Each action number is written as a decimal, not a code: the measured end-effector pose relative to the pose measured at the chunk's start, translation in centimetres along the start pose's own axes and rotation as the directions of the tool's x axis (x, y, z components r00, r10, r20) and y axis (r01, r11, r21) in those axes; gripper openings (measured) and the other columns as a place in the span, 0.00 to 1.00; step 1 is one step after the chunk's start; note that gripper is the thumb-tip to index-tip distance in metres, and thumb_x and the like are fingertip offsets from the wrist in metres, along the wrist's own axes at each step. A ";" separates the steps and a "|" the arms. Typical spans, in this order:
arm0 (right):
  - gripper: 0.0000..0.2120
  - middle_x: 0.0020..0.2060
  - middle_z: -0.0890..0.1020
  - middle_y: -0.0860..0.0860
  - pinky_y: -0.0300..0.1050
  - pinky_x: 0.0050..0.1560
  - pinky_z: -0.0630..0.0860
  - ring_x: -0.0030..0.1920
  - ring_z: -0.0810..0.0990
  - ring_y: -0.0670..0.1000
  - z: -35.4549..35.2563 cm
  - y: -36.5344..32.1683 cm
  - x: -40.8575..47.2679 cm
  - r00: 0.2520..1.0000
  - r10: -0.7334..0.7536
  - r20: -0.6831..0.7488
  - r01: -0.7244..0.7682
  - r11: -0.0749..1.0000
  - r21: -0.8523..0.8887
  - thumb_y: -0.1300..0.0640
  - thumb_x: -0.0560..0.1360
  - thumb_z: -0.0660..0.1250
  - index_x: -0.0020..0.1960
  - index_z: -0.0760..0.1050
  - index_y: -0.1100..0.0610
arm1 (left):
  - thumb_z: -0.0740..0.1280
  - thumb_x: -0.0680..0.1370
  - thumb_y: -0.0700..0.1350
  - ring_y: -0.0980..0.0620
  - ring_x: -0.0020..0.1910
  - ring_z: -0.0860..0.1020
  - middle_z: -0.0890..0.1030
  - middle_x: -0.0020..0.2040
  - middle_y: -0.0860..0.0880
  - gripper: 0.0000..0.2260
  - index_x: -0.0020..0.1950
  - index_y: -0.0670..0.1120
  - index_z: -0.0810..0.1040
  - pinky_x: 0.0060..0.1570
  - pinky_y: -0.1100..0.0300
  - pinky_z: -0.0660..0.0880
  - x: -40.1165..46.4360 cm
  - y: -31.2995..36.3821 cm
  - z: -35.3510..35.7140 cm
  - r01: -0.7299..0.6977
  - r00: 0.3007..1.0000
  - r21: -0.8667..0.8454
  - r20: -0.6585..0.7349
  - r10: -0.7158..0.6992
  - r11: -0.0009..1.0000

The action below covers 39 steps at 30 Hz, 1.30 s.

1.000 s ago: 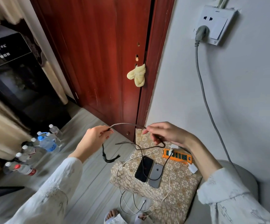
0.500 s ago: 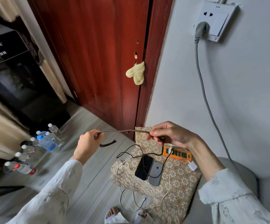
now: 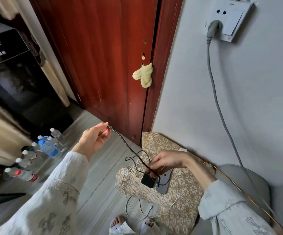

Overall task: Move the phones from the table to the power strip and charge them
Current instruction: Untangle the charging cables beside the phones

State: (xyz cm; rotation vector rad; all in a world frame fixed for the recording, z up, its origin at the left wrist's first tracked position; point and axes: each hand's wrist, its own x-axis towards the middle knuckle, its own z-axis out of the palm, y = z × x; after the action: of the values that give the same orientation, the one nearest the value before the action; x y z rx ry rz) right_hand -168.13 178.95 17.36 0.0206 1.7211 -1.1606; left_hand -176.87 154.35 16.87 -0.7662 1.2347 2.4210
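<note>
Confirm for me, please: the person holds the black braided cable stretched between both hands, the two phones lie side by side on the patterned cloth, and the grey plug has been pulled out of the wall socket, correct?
Not quite. In the head view the grey plug sits in the wall socket, not pulled out. The rest holds: the black braided cable runs from the left hand to the right hand, and the two phones lie side by side on the patterned cloth.

We note soft, even daylight; dim left side; strong wide-angle bending at edges; motion blur at lower right.
</note>
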 end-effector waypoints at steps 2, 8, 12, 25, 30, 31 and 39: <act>0.12 0.50 0.82 0.54 0.47 0.57 0.75 0.46 0.80 0.49 0.1 -0.3 0.6 0.995 -0.016 -0.102 0.021 0.998 0.056 0.59 0.78 0.59 0.58 0.75 0.61 | 0.64 0.74 0.31 0.54 0.32 0.74 0.72 0.33 0.46 0.09 0.38 0.42 0.69 0.30 0.66 0.78 -0.4 0.0 0.5 0.011 0.996 0.035 0.086 -0.014 0.999; 0.19 0.48 0.80 0.57 0.45 0.48 0.77 0.45 0.81 0.52 -0.6 -3.0 1.6 0.925 -0.118 -0.360 0.302 0.804 0.512 0.52 0.79 0.56 0.61 0.69 0.65 | 0.65 0.71 0.30 0.52 0.32 0.81 0.80 0.30 0.48 0.09 0.45 0.42 0.69 0.35 0.63 0.80 -4.1 -1.5 1.0 -0.118 0.920 0.458 0.385 -0.077 0.881; 0.25 0.51 0.78 0.60 0.45 0.36 0.82 0.44 0.80 0.54 -0.6 -5.5 2.3 0.914 -0.057 -0.402 0.359 0.577 0.734 0.47 0.78 0.58 0.63 0.64 0.67 | 0.68 0.69 0.30 0.49 0.35 0.82 0.79 0.32 0.47 0.13 0.48 0.41 0.71 0.39 0.62 0.80 -5.2 -2.5 0.9 -0.203 0.850 0.607 0.498 -0.169 0.768; 0.06 0.39 0.81 0.54 0.39 0.33 0.75 0.37 0.79 0.50 -0.9 -6.1 1.2 0.772 -0.015 -0.635 0.580 0.425 0.695 0.61 0.75 0.65 0.51 0.75 0.61 | 0.69 0.72 0.40 0.53 0.42 0.80 0.80 0.42 0.52 0.07 0.41 0.52 0.75 0.48 0.63 0.77 -4.0 -3.9 -1.0 -0.387 0.838 0.912 0.409 -0.362 0.136; 0.06 0.42 0.84 0.56 0.46 0.48 0.79 0.41 0.83 0.52 -0.4 -5.5 0.3 0.752 -0.241 -0.613 0.591 0.659 0.466 0.61 0.74 0.66 0.49 0.79 0.61 | 0.61 0.77 0.37 0.59 0.40 0.78 0.80 0.49 0.50 0.09 0.54 0.44 0.77 0.37 0.71 0.76 -3.0 -3.7 -0.9 -0.436 0.869 0.899 0.433 -0.238 0.044; 0.06 0.42 0.84 0.55 0.44 0.47 0.81 0.42 0.83 0.52 -0.2 -5.4 0.2 0.756 -0.276 -0.594 0.576 0.712 0.403 0.61 0.74 0.66 0.49 0.79 0.60 | 0.59 0.77 0.36 0.58 0.40 0.77 0.80 0.49 0.49 0.10 0.55 0.43 0.77 0.36 0.71 0.76 -3.0 -3.5 -0.3 -0.445 0.885 0.893 0.449 -0.126 0.062; 0.04 0.37 0.85 0.51 0.33 0.40 0.78 0.37 0.84 0.44 2.0 -5.5 0.4 0.789 -0.338 -0.513 0.450 0.887 0.108 0.62 0.73 0.67 0.45 0.80 0.61 | 0.60 0.78 0.49 0.57 0.46 0.79 0.83 0.47 0.51 0.13 0.57 0.45 0.78 0.43 0.67 0.76 -4.7 -0.3 4.4 -0.579 0.804 0.689 0.570 0.166 0.436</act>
State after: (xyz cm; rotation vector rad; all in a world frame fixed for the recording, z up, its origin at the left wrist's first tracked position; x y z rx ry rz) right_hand -169.61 174.39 20.72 0.0982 2.0820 -1.7829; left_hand -174.30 157.91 21.62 0.3898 2.2506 1.6585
